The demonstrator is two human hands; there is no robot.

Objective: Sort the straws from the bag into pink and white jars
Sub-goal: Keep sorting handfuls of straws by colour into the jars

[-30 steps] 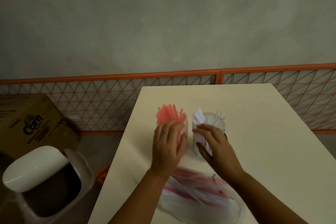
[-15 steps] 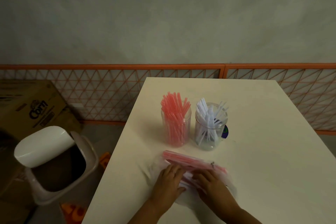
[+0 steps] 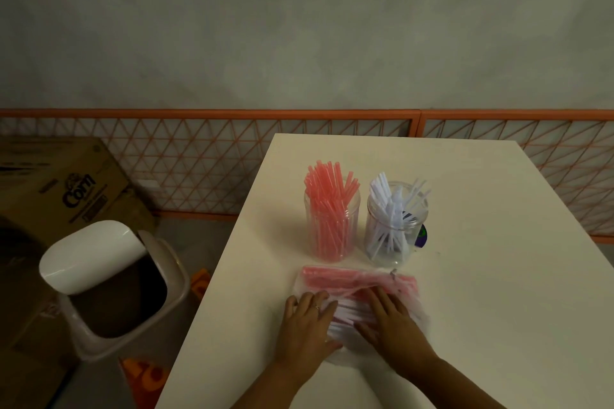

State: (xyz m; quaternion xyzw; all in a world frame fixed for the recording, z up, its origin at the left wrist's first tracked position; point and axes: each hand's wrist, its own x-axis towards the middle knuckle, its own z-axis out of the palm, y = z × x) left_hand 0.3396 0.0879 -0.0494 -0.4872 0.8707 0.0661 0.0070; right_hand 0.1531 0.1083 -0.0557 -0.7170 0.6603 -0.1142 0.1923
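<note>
Both flat and open on the bag [image 3: 358,292] — left hand [image 3: 307,320] at its left end, right hand [image 3: 390,319] on the middle — with straws [image 3: 352,279] just past the fingertips, jars [image 3: 332,226] beyond; light, limp, slippery film, probably best pinched at the mouth.

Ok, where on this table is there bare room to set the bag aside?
The table is bare to the right of the white straw jar and the bag, out to its right edge, and behind both jars to the far edge. It is crowded at the near middle, where the pink straw jar, bag, left hand and right hand cluster.
</note>
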